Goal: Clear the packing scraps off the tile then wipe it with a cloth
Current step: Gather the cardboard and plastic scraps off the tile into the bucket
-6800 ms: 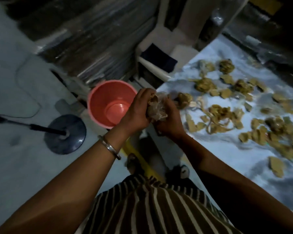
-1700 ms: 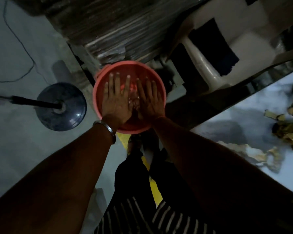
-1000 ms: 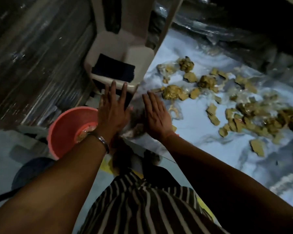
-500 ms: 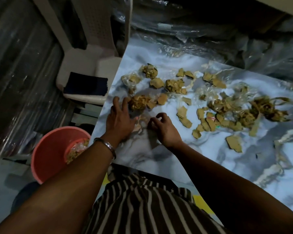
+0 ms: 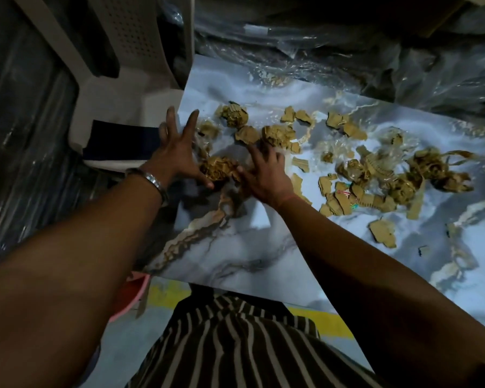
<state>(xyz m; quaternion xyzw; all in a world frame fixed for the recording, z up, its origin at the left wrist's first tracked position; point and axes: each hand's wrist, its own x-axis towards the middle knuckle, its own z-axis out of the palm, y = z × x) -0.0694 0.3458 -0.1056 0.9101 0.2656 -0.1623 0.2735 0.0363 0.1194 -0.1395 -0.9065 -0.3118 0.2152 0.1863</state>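
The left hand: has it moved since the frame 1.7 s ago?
Yes. The left hand has left the pink bucket and now rests spread on the tile beside crumpled scraps.

we see tan scraps (image 5: 275,134) on a pale blue-grey marbled tile (image 5: 235,256), a brown-and-white striped shirt (image 5: 235,345), a pink bucket (image 5: 132,295), a dark navy cloth (image 5: 118,135).

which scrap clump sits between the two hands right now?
The crumpled brown clump near the tile's left edge, flanked by the left hand and right hand. The other scraps lie farther right.
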